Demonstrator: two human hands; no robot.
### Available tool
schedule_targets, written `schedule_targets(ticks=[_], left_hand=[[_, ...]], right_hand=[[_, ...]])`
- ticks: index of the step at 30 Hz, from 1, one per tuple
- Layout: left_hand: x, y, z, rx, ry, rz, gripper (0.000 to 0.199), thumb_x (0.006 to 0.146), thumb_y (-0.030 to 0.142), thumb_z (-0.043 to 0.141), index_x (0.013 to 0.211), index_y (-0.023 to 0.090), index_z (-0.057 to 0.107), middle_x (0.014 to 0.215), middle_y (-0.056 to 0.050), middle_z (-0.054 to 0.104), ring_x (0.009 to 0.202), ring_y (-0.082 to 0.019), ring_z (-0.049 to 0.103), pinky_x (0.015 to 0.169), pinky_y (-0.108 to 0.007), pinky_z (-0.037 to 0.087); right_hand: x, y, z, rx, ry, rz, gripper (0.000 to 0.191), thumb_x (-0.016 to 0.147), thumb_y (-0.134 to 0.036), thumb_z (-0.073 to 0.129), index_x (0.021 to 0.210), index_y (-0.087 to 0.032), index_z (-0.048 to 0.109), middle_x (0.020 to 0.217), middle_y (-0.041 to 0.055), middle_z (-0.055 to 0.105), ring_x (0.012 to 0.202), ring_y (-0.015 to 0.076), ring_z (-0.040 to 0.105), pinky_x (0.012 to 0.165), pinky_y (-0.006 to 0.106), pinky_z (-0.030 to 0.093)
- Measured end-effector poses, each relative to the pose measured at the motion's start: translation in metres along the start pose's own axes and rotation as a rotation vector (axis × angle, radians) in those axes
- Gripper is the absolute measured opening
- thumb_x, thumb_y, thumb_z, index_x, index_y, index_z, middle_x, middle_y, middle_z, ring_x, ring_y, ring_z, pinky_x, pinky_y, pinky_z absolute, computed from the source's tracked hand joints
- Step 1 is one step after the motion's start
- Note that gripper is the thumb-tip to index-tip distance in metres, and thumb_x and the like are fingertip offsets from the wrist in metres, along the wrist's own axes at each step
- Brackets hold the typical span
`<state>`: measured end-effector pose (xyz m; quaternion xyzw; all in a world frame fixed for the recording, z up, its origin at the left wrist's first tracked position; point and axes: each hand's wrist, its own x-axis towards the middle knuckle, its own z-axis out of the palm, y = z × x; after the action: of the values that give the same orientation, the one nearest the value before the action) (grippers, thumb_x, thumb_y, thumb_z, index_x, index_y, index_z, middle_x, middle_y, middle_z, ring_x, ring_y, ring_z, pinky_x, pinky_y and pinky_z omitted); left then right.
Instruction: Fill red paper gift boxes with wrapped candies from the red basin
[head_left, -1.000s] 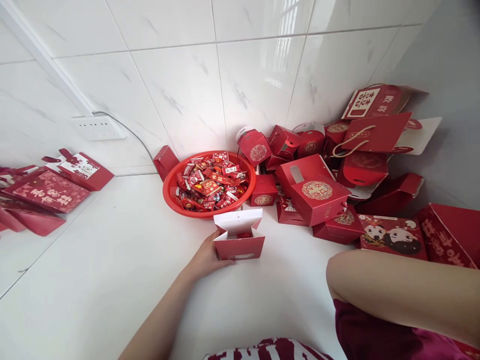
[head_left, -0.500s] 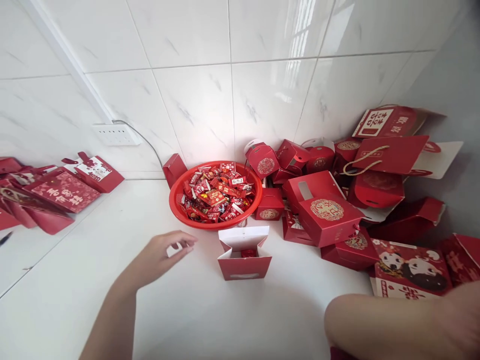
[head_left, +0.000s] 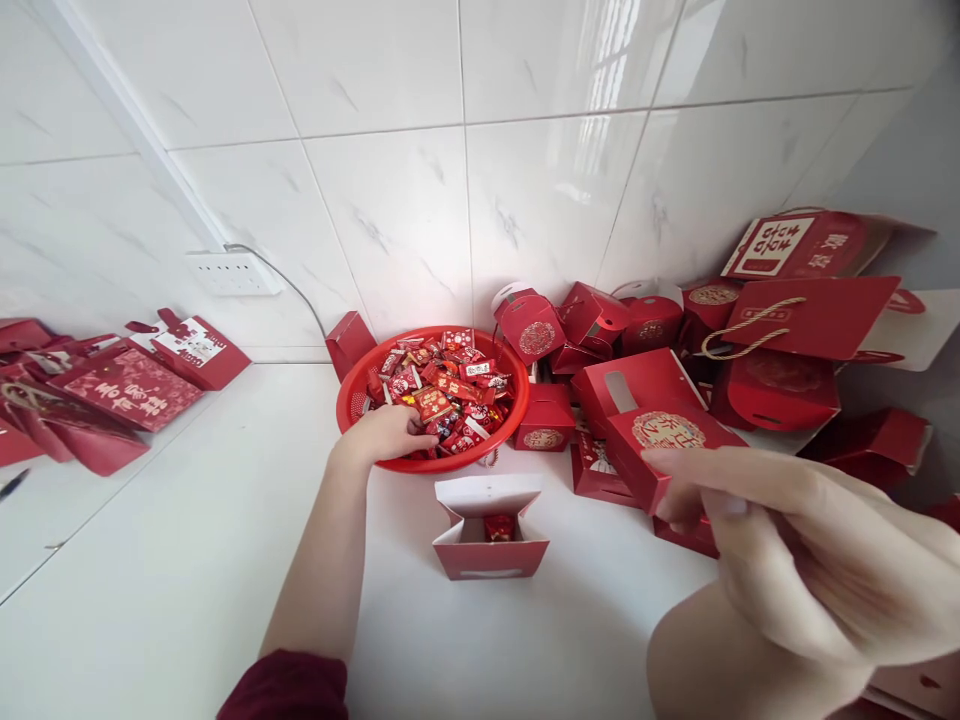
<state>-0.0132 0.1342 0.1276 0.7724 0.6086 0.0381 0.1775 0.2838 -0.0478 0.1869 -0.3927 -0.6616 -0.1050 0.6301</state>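
Here, the left hand [head_left: 384,433] reaches over the near left rim of the red basket [head_left: 442,464] into wrapped candies [head_left: 457,385], its grip curled; whether it has caught one I cannot tell. The right hand [head_left: 832,550] hangs before the red boxes [head_left: 637,385], fingers bent toward the thumb, its hold likewise unclear. The gift box [head_left: 491,562] stands just in front of the basket, back flap raised. White table [head_left: 187,560] stretches leftward toward the bags [head_left: 131,388]; the tiled wall [head_left: 390,220] bounds its back. One upper-right bag [head_left: 840,255] reads 囍.
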Motion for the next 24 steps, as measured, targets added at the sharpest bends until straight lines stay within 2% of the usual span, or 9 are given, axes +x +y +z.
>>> schedule_targets(ticks=[2, 6, 9, 13, 16, 18, 20, 24], left_hand=[[0.006, 0.003, 0.008, 0.084, -0.057, -0.04, 0.037, 0.066, 0.053, 0.067, 0.088, 0.023, 0.07, 0.073, -0.007, 0.074, 0.074, -0.031, 0.07, 0.075, -0.039, 0.051], [0.012, 0.003, 0.018, 0.203, -0.103, -0.076, 0.052, 0.061, 0.053, 0.073, 0.101, 0.02, 0.065, 0.095, -0.015, 0.076, 0.099, -0.039, 0.068, 0.097, -0.049, 0.044], [0.013, 0.001, 0.021, 0.229, -0.094, -0.071, 0.054, 0.063, 0.046, 0.073, 0.108, 0.02, 0.062, 0.104, -0.016, 0.074, 0.104, -0.04, 0.067, 0.098, -0.049, 0.044], [0.013, -0.006, 0.025, 0.185, -0.047, -0.04, 0.035, 0.07, 0.031, 0.067, 0.103, 0.021, 0.062, 0.103, -0.011, 0.075, 0.1, -0.035, 0.068, 0.091, -0.043, 0.048], [0.009, -0.013, 0.021, 0.084, -0.041, 0.012, 0.025, 0.076, 0.031, 0.066, 0.099, 0.023, 0.064, 0.099, -0.005, 0.075, 0.091, -0.027, 0.07, 0.08, -0.034, 0.052], [0.004, -0.016, 0.015, 0.02, -0.025, 0.047, 0.024, 0.081, 0.038, 0.064, 0.101, 0.024, 0.065, 0.1, -0.002, 0.075, 0.092, -0.023, 0.07, 0.079, -0.031, 0.052], [-0.003, -0.018, 0.007, -0.129, 0.065, 0.069, 0.032, 0.084, 0.044, 0.063, 0.108, 0.024, 0.065, 0.104, -0.003, 0.074, 0.095, -0.022, 0.07, 0.084, -0.031, 0.053], [-0.016, -0.01, -0.006, -0.712, 0.325, 0.123, 0.044, 0.081, 0.04, 0.071, 0.119, 0.02, 0.061, 0.117, -0.009, 0.072, 0.111, -0.025, 0.066, 0.097, -0.036, 0.052]], right_hand=[[0.0, 0.008, 0.0, 0.009, -0.004, -0.009, 0.045, 0.082, 0.005, 0.054, 0.104, -0.027, 0.076, 0.059, -0.0045, 0.06, 0.045, 0.0103, 0.055, 0.041, 0.025, 0.046], [0.002, 0.022, 0.002, 0.055, -0.09, -0.05, 0.045, 0.079, 0.008, 0.053, 0.106, -0.021, 0.075, 0.06, -0.0037, 0.059, 0.047, 0.0095, 0.054, 0.042, 0.025, 0.044], [0.002, 0.026, 0.008, 0.061, -0.165, -0.039, 0.04, 0.081, 0.005, 0.054, 0.106, -0.021, 0.072, 0.058, -0.0048, 0.057, 0.047, 0.0099, 0.053, 0.043, 0.025, 0.041], [0.003, 0.025, 0.017, -0.049, -0.223, -0.042, 0.031, 0.086, 0.002, 0.052, 0.1, -0.02, 0.07, 0.059, -0.0046, 0.059, 0.048, 0.0093, 0.054, 0.047, 0.027, 0.04], [0.003, 0.024, 0.018, -0.085, -0.243, -0.059, 0.029, 0.088, 0.001, 0.051, 0.1, -0.019, 0.069, 0.06, -0.0043, 0.062, 0.048, 0.0091, 0.055, 0.047, 0.027, 0.039], [0.002, 0.023, 0.016, -0.082, -0.253, -0.049, 0.029, 0.088, 0.0, 0.051, 0.101, -0.02, 0.068, 0.061, -0.0041, 0.062, 0.049, 0.0097, 0.056, 0.048, 0.027, 0.039], [0.002, 0.024, 0.015, -0.067, -0.275, -0.03, 0.029, 0.089, -0.001, 0.05, 0.102, -0.02, 0.068, 0.061, -0.004, 0.061, 0.05, 0.0102, 0.056, 0.049, 0.027, 0.039], [0.002, 0.029, 0.024, 0.034, -0.392, 0.057, 0.026, 0.092, -0.007, 0.049, 0.104, -0.021, 0.067, 0.058, -0.0053, 0.059, 0.047, 0.0098, 0.053, 0.05, 0.026, 0.039]])
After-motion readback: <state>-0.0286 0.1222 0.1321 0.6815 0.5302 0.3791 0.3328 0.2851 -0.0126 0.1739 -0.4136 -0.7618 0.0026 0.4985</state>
